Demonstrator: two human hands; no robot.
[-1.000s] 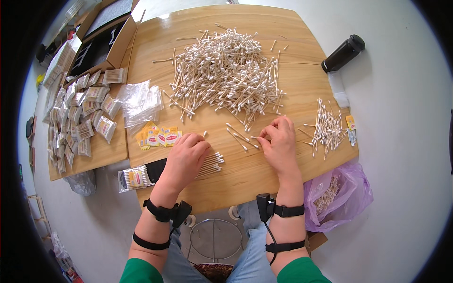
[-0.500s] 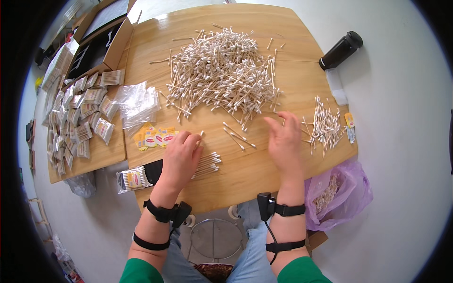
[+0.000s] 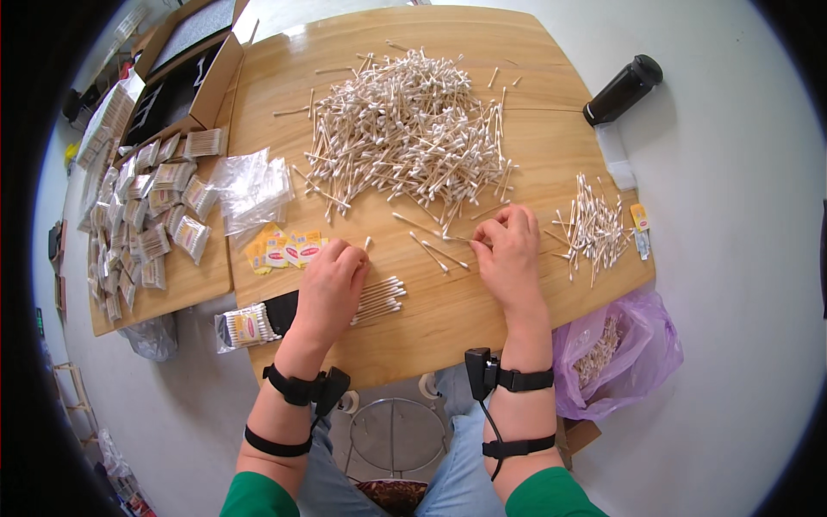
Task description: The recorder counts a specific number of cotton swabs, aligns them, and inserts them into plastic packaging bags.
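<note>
A big heap of wooden-stemmed cotton swabs [image 3: 405,129] covers the middle of the round wooden table [image 3: 551,112]. My left hand [image 3: 332,289] lies curled over a neat bundle of swabs [image 3: 379,299] near the front edge. My right hand [image 3: 508,254] rests palm down, its fingertips pinching a single swab [image 3: 457,239] at the heap's near edge. Two or three loose swabs [image 3: 431,252] lie between my hands. A smaller scattered pile of swabs [image 3: 593,228] sits to the right of my right hand.
Yellow paper labels [image 3: 280,250], empty clear bags [image 3: 254,185] and a filled packet [image 3: 245,327] lie left of my left hand. Several packed swab bags [image 3: 151,215] and a cardboard box [image 3: 185,73] fill a side table. A black bottle [image 3: 622,89] stands far right; a purple bag [image 3: 616,358] hangs below.
My right hand slid left from beside the small pile toward the heap's near edge and took hold of a swab. My left hand stayed on the bundle.
</note>
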